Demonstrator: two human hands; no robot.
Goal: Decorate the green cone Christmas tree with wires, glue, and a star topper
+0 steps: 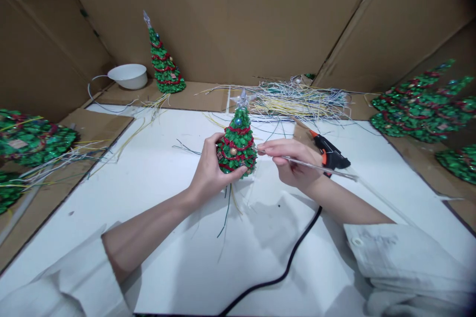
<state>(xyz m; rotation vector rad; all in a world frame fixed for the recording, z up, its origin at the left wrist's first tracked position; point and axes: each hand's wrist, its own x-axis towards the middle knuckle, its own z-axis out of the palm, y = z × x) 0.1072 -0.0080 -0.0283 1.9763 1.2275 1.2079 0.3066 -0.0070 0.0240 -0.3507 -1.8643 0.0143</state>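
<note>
Remotely, I observe: middle tree (237,142), green banded with red; glue gun (333,154), black and orange; bowl (131,77), plain white.

1 view: worn head cam, looking forward and down from above white tabletop (167,262). Faces cardboard back wall (260,25), which spans top of frame; side walls (33,34) angle in left and right. Sleeves (401,257) closest, entering from 2 lower corners. Left hand (210,166), right hand (293,161), small tree (237,151) farther out, near frame centre. Wide field, top right corner dark.
</note>
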